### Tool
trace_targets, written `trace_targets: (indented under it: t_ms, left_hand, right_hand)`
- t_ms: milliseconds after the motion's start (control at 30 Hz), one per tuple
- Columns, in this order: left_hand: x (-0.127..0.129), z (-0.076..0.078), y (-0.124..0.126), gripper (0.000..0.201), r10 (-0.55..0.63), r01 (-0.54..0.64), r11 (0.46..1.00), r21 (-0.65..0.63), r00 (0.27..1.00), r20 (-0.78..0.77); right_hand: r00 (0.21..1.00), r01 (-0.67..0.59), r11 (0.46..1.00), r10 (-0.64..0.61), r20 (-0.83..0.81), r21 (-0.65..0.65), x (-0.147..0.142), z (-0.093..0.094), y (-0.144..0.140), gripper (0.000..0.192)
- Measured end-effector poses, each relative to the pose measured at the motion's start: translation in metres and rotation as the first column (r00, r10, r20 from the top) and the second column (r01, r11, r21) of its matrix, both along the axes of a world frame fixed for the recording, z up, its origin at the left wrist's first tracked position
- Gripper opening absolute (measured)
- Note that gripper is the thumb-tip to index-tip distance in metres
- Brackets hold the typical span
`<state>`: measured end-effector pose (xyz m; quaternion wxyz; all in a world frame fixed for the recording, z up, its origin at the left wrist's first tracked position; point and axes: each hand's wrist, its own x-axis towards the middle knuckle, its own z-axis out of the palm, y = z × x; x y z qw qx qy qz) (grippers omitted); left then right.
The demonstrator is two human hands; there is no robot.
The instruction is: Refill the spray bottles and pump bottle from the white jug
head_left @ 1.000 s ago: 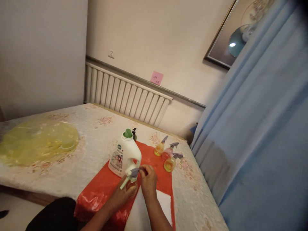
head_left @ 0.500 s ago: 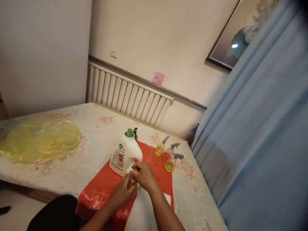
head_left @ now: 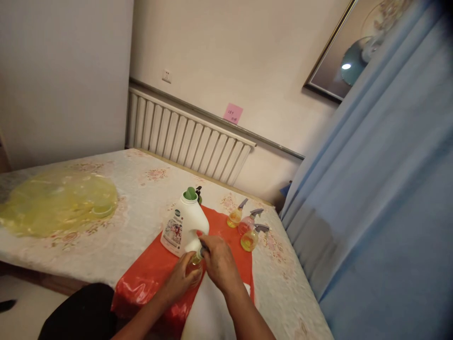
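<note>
A small clear spray bottle (head_left: 196, 261) with amber liquid is between my hands, low in front of the jug. My left hand (head_left: 180, 278) wraps round its body. My right hand (head_left: 220, 262) is closed on the grey spray head (head_left: 203, 246) at its top; the fingers partly hide it, so I cannot tell whether it is fully seated. Just beyond stands a white detergent jug (head_left: 194, 219) with a green spout in its open mouth. Both rest over a red plastic sheet or bag (head_left: 141, 274). A dark spray nozzle (head_left: 198, 192) peeks out behind the jug.
Three small spray bottles stand at the right: orange-yellow (head_left: 234, 218), pink (head_left: 244, 226) and yellow (head_left: 248, 242). A yellow plastic bag (head_left: 53, 203) lies on the left of the flowered bed cover (head_left: 138, 193). Blue curtain (head_left: 382, 198) hangs at the right, a radiator (head_left: 187, 134) behind.
My right hand has shifted slightly right and turned about the spray head. More of the bottle's neck and amber body now shows between my hands. The jug and other bottles stay put.
</note>
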<state>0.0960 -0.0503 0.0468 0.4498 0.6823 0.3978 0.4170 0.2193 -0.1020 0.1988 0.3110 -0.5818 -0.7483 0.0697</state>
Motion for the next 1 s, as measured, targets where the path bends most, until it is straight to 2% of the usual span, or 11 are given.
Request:
trace_targets:
  t_ms: [133,267,333,400,567,767,900,1000]
  left_hand:
    - [-0.003,0.003,-0.001,0.046,0.004,-0.004,1.0,-0.009,1.0,0.021]
    - [-0.005,0.007,-0.003,0.048,-0.012,0.012,0.998,-0.054,1.0,0.011]
    - [-0.005,0.007,-0.004,0.047,-0.023,0.023,0.998,-0.06,1.0,0.012]
    - [-0.004,0.006,-0.003,0.047,-0.014,0.015,0.999,-0.048,1.0,0.008]
    - [0.0,0.003,-0.002,0.047,0.031,-0.031,0.999,-0.018,0.999,-0.023]
    - [0.001,0.001,-0.001,0.046,0.039,-0.039,0.999,-0.012,0.998,-0.044]
    - [0.001,-0.003,0.0,0.045,0.03,-0.03,1.0,-0.007,0.998,-0.049]
    - [0.002,-0.007,0.001,0.049,0.036,-0.036,0.999,-0.014,0.998,-0.047]
  right_hand:
    - [0.992,0.007,1.0,-0.004,-0.123,0.028,0.014,0.016,-0.007,0.051]
    - [0.954,0.07,0.997,-0.056,-0.294,0.037,0.04,0.021,-0.01,0.046]
    - [0.886,0.123,0.992,-0.111,-0.45,-0.003,0.056,0.018,-0.012,0.042]
    - [0.766,0.165,0.984,-0.174,-0.619,-0.071,0.075,0.011,-0.013,0.038]
    - [0.548,0.2,0.968,-0.24,-0.801,-0.153,0.12,-0.017,-0.014,0.04]
    - [0.321,0.193,0.948,-0.304,-0.897,-0.252,0.161,-0.062,-0.014,0.046]
    - [0.241,0.22,0.917,-0.382,-0.892,-0.333,0.178,-0.098,-0.008,0.048]
    - [0.214,0.258,0.87,-0.476,-0.853,-0.42,0.186,-0.125,0.001,0.037]
